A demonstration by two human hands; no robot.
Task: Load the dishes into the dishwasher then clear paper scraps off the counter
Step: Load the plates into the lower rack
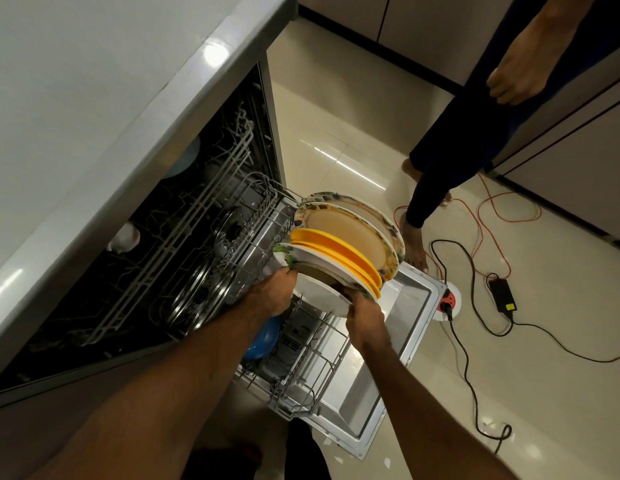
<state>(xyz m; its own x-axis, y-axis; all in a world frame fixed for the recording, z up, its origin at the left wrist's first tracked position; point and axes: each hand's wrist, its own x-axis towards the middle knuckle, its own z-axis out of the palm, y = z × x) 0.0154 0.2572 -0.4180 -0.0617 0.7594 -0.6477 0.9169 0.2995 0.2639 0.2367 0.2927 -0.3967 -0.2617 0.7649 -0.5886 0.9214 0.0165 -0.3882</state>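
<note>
The dishwasher stands open with its lower rack (312,368) pulled out over the lowered door (405,306). Upright in the rack stand two floral-rimmed plates (350,223), some yellow plates (336,251) and, nearest me, a white floral plate (315,282). My left hand (272,292) grips that white plate's left rim. My right hand (364,317) pinches its lower right rim. A blue bowl (263,337) lies in the rack under my left forearm. Steel lids (197,289) sit deeper inside the dishwasher.
The grey counter (94,98) runs along the left above the dishwasher. Another person (475,133) stands barefoot on the tiled floor beside the door. Orange cable (492,216), black cable (468,358), a power adapter (502,296) and a floor socket (449,301) lie to the right. White scraps (490,424) dot the floor.
</note>
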